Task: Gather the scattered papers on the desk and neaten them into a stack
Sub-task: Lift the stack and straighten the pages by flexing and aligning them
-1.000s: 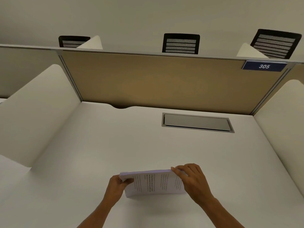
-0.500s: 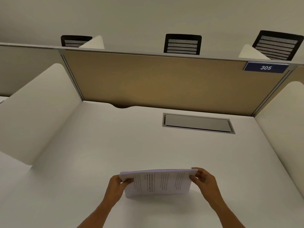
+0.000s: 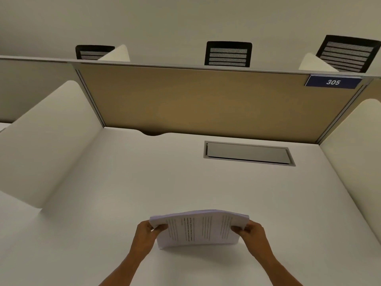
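A stack of printed white papers stands on its long edge on the white desk, near the front middle, its top edge bowed slightly upward. My left hand grips the stack's left end, thumb on the printed face. My right hand grips the right end the same way. The sheets look gathered into one bundle, with the edges close to flush.
A grey cable hatch is set into the desk at the back right. A tan partition with a blue "305" label closes the back. White side dividers stand left and right. Black chair backs show behind.
My right hand slid from the top of the stack out to its right end. The stack now stands more upright and a little higher, held at both ends.
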A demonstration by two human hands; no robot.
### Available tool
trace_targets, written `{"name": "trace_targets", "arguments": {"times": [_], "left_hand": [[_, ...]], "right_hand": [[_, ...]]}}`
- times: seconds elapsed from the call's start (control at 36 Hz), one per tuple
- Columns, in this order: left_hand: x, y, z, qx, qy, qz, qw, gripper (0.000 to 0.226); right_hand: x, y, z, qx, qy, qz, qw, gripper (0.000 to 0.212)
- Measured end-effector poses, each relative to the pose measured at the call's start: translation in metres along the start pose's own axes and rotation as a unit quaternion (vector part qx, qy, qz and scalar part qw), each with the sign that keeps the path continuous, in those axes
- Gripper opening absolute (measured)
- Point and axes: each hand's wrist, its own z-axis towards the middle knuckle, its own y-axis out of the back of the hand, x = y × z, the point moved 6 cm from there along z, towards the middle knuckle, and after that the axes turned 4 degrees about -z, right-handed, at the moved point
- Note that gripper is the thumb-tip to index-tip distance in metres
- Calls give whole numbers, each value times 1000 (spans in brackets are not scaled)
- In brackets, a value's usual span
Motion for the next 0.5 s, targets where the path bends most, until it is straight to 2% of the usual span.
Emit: {"name": "trace_targets", "arguments": {"times": [0.36, 0.5], "left_hand": [[-1, -7, -11, -5, -9, -10, 1000, 25], [-2, -9, -13, -18, -9, -13, 1000, 23]], "right_hand": [[-17, -12, -14, -18, -25, 20, 999, 14], [-13, -11, -18, -37, -25, 23, 999, 23]]}}
